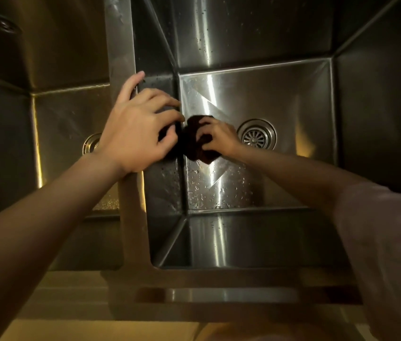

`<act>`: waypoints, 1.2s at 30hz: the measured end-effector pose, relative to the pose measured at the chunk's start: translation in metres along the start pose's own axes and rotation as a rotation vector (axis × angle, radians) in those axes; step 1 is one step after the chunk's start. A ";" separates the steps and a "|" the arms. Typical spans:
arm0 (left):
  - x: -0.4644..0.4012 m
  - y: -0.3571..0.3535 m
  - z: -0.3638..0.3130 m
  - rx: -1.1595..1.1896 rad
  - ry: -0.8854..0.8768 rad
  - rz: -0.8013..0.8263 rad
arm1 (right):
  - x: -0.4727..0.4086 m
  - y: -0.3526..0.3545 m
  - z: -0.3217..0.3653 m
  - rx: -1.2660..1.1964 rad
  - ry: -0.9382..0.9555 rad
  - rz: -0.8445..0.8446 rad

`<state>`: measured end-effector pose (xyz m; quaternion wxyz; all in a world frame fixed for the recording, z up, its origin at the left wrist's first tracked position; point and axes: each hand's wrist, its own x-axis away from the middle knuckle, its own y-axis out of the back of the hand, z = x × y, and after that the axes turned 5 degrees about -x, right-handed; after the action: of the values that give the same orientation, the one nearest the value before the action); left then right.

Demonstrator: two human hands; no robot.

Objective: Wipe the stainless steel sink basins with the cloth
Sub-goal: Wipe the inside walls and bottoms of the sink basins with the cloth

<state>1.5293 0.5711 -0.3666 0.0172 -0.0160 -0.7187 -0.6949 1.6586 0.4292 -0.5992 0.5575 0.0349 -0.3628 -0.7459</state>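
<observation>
right hand (219, 136) – fingers curled, gripping dark cloth (200, 143) on right basin (292, 99) floor | left hand (138, 126) – relaxed, bracing on divider (120, 57) | advice: overlap strokes toward drain (256, 134)

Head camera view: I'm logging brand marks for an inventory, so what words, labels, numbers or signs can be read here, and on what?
None: no readable text anywhere.
Right basin, its drain strainer and the divider: bare steel with water drops, no marking.
Dark cloth, held by the right hand: no label visible.
Left basin drain, partly hidden behind the left hand: no stamp legible.
</observation>
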 end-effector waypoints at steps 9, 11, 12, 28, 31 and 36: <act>0.000 0.000 0.000 0.001 0.000 -0.022 | 0.062 -0.016 -0.031 0.107 0.260 0.213; 0.000 0.000 -0.001 -0.001 -0.003 -0.018 | 0.048 -0.007 -0.024 0.054 0.179 0.120; 0.000 0.000 -0.001 -0.003 -0.003 -0.016 | 0.037 -0.002 -0.019 0.028 0.133 0.077; -0.001 -0.003 0.001 -0.024 -0.004 -0.018 | 0.086 -0.010 -0.037 -0.017 0.053 0.118; 0.000 -0.003 0.001 -0.026 0.002 -0.021 | 0.077 -0.015 -0.031 -0.041 0.105 0.138; 0.000 -0.006 0.000 -0.039 0.010 -0.030 | 0.031 -0.014 -0.005 -0.131 0.022 0.030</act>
<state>1.5291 0.5707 -0.3725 0.0101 -0.0023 -0.7051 -0.7091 1.6384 0.4013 -0.6001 0.5737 0.0010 -0.3074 -0.7591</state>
